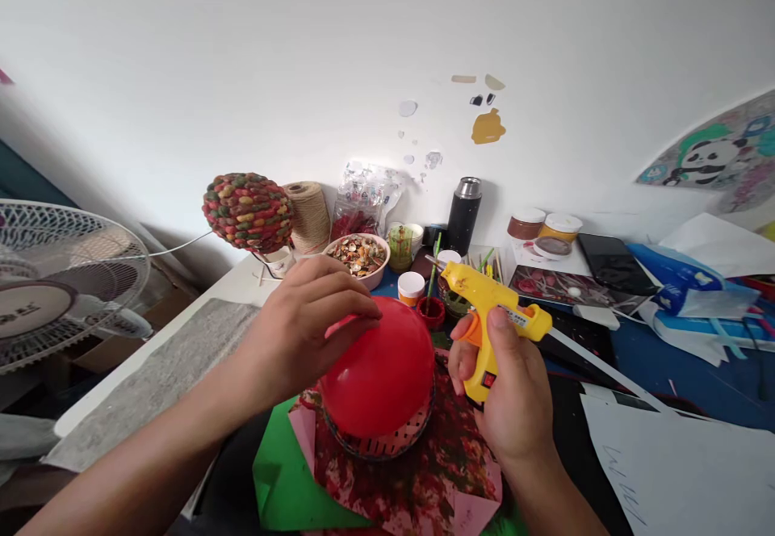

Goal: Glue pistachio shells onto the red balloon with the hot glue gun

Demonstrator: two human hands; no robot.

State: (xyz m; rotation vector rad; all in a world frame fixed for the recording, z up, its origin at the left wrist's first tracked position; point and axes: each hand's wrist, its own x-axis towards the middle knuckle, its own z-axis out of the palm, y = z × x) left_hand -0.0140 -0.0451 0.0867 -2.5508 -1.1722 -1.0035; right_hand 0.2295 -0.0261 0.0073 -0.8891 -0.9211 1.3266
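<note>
A round red balloon (387, 374) sits in a small woven basket (387, 445) in front of me. My left hand (308, 318) reaches over its upper left side, thumb and fingertips brought together in a pinch close against the red surface. Whatever may be between those fingertips is too small or hidden to name. My right hand (514, 383) grips a yellow hot glue gun (484, 302), fingers at its orange trigger. The nozzle points up and left, above the balloon's right side, apart from it. A white glue stick (596, 362) trails from the gun's back end.
Paint-stained paper (424, 479) lies under the basket. Behind stand a bowl of small pieces (357, 257), a red paint cup (431, 312), a black flask (465, 217) and a twine spool (307, 217). A yarn-covered ball (248, 211) and a fan (60, 286) are left.
</note>
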